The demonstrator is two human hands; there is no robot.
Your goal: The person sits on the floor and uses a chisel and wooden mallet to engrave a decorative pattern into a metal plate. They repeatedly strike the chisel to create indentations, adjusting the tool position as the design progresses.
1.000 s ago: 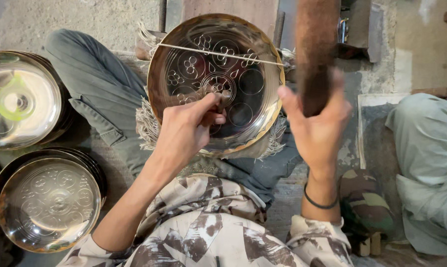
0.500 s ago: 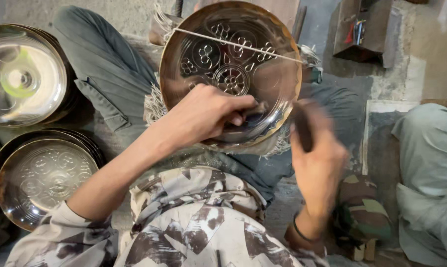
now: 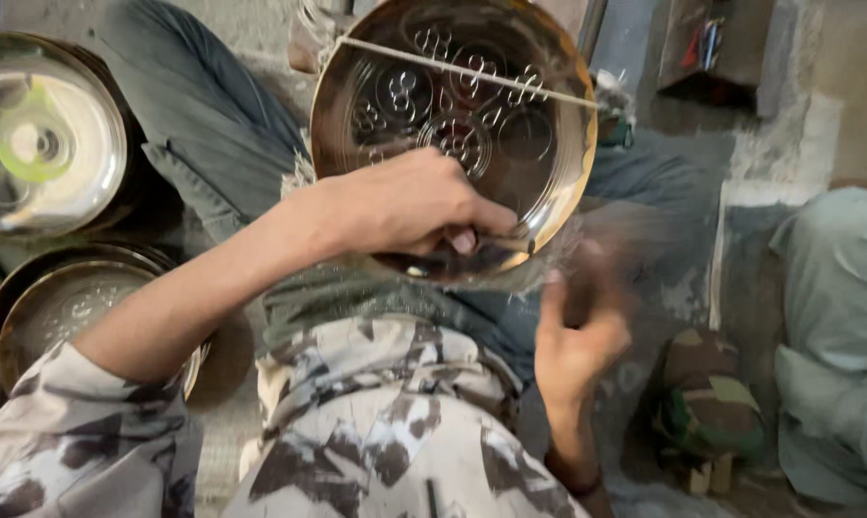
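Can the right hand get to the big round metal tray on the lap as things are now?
Probably yes. The right hand is just below the tray's lower right rim, with nothing between them. The left hand covers only the lower middle part. The right hand is blurred, so its grip is unclear.

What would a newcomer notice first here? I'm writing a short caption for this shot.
The big round engraved metal tray at top centre, propped on the person's lap, with the left hand pressed to its lower rim. The blurred right hand is below it; two more shiny trays lie at left.
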